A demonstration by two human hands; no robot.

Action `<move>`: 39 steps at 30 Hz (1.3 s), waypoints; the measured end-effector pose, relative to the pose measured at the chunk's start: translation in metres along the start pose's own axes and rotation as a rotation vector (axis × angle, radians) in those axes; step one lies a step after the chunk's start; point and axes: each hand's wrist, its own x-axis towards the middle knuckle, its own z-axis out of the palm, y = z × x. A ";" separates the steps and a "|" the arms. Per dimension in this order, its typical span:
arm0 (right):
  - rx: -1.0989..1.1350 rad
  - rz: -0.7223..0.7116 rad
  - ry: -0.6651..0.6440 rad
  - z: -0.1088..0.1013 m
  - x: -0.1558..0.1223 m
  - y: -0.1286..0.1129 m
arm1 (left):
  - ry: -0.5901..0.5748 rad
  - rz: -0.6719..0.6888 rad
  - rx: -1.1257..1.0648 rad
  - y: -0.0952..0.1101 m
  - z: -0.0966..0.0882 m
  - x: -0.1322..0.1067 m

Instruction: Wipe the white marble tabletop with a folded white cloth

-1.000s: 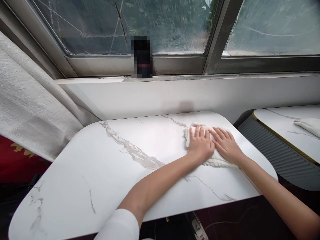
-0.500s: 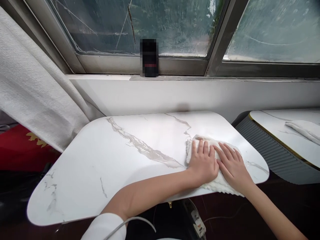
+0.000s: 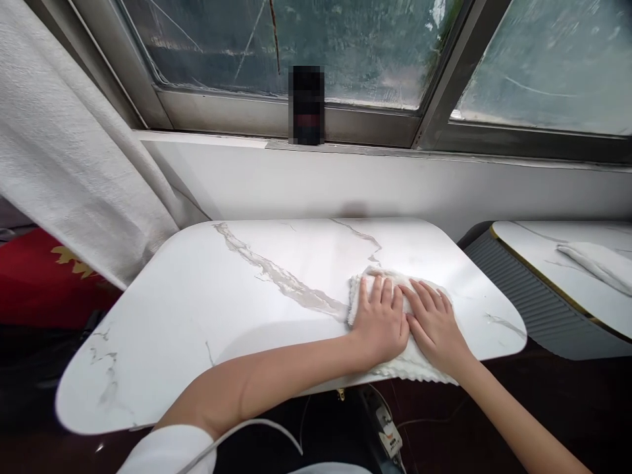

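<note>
"Where are the hands?"

"Right of centre in the frame. The left hand (image 3: 380, 326) and right hand (image 3: 437, 328) lie palm-down, side by side, on a white cloth (image 3: 415, 362) with a scalloped edge."

"Are they gripping it?"

"No, the fingers of both are stretched out flat over it, slightly apart, pointing toward the window (image 3: 355, 52)."

"And under the cloth?"

"A white counter (image 3: 158, 309) with grey-brown marbled veins and rounded corners. The cloth's lower edge reaches the counter's near edge and hangs slightly over it."

"Any containers?"

"At top centre, a dark upright object (image 3: 309, 105) stands on the windowsill (image 3: 365, 150). It is blurred, so I cannot tell whether it is a container or what it holds."

"What else is around?"

"At the right, a second counter (image 3: 587, 299) carries a folded cloth (image 3: 595, 263). A pale curtain (image 3: 74, 131) hangs at the upper left, above red fabric (image 3: 34, 283) with a gold pattern."
</note>
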 end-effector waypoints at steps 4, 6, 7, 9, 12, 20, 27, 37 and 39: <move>0.024 0.010 -0.041 0.002 0.022 -0.006 | 0.015 -0.030 -0.005 -0.015 0.001 0.007; 0.039 0.014 -0.071 0.005 0.037 -0.007 | 0.027 -0.052 -0.003 -0.025 0.001 0.013; 0.047 0.013 -0.087 0.006 0.045 -0.008 | 0.031 -0.067 -0.001 -0.030 0.001 0.016; 0.063 0.001 -0.106 0.010 0.061 -0.008 | 0.037 -0.103 0.003 -0.039 0.001 0.023; 0.081 -0.027 -0.101 0.019 0.086 -0.005 | 0.053 -0.156 0.006 -0.054 0.000 0.036; 0.085 -0.013 -0.020 0.050 0.159 -0.001 | 0.136 -0.212 -0.005 -0.110 0.001 0.086; 0.078 0.019 -0.033 0.066 0.217 -0.001 | 0.169 -0.248 -0.007 -0.153 -0.002 0.122; 0.111 0.023 -0.053 0.075 0.260 -0.009 | 0.222 -0.275 0.021 -0.185 -0.008 0.139; 0.098 0.053 -0.038 0.077 0.263 -0.012 | 0.221 -0.268 0.018 -0.189 -0.010 0.139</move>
